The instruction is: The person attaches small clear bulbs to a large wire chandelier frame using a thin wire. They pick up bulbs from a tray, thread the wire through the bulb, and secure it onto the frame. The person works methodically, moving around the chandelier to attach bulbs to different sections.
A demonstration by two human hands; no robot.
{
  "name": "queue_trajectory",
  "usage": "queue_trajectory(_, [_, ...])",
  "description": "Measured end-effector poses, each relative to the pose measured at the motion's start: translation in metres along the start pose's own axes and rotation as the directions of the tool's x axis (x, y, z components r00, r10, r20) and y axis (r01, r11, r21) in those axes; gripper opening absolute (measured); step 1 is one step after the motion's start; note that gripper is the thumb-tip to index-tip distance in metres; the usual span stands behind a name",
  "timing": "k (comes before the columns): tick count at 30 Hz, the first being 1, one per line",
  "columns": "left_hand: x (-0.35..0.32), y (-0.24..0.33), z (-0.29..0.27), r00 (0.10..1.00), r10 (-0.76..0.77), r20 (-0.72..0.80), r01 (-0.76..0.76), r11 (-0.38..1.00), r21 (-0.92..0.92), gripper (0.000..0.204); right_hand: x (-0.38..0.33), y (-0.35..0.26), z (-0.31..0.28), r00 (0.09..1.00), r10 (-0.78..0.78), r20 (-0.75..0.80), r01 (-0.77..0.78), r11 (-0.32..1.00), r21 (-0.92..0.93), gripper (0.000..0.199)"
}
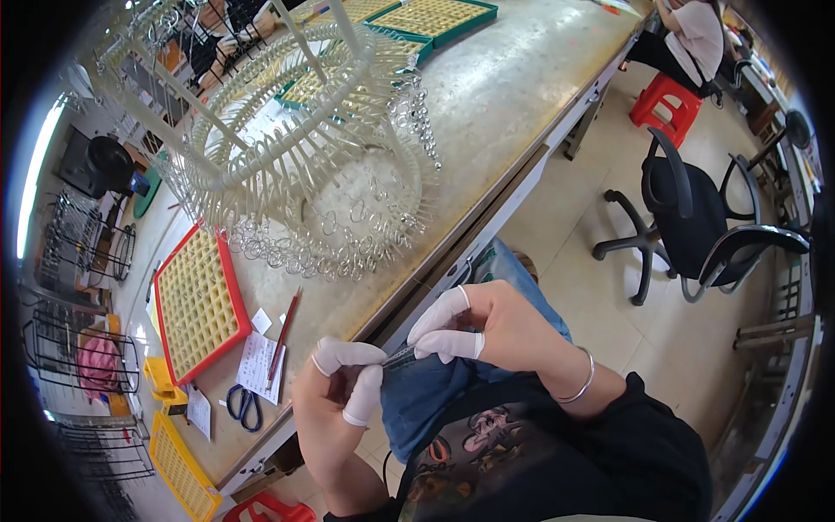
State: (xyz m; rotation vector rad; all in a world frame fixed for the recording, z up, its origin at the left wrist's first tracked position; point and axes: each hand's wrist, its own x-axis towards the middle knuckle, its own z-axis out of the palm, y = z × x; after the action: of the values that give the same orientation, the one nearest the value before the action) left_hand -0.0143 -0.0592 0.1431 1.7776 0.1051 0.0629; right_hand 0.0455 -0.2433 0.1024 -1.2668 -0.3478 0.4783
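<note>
A short, thin silvery strand (pixel 399 356), which looks like a chain, stretches between my two hands above my lap. My left hand (pixel 344 378) wears white finger covers and pinches one end of it between thumb and finger. The other end is pinched in my right hand (pixel 470 324), also with white finger covers. Both hands are just off the front edge of the table. Ahead of them stands a whitish round rack (pixel 261 157) with many prongs, hung with silvery rings and chains (pixel 322 252).
On the table at left lie a red-framed tray (pixel 202 304) with small compartments, blue-handled scissors (pixel 244 409), a written paper (pixel 260 365) and a red pencil (pixel 283 339). Green trays (pixel 435 17) sit at the back. A black office chair (pixel 696 217) stands at right; another person (pixel 691 39) sits beyond.
</note>
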Motion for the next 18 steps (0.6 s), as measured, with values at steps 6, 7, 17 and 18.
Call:
queue_trajectory(6, [0.001, -0.019, 0.0, 0.996, 0.005, -0.093, -0.014, 0.995, -0.102, 0.008, 0.005, 0.007, 0.009, 0.996, 0.048, -0.071, -0.034, 0.983, 0.183, 0.005])
queue_trajectory(7, [0.005, -0.024, 0.003, 0.994, 0.01, -0.104, -0.027, 0.987, -0.161, 0.007, 0.005, 0.012, 0.009, 0.995, 0.043, -0.085, -0.024, 0.977, 0.212, 0.005])
queue_trajectory(17, [0.014, -0.048, 0.0, 0.996, -0.067, 0.05, 0.084, 0.84, -0.536, 0.012, 0.009, 0.029, 0.011, 0.988, 0.129, -0.084, -0.102, 0.957, 0.27, 0.012])
queue_trajectory(18, [0.015, -0.049, 0.0, 0.996, -0.066, 0.061, 0.088, 0.828, -0.554, 0.012, 0.009, 0.029, 0.01, 0.988, 0.128, -0.087, -0.1, 0.957, 0.272, 0.013])
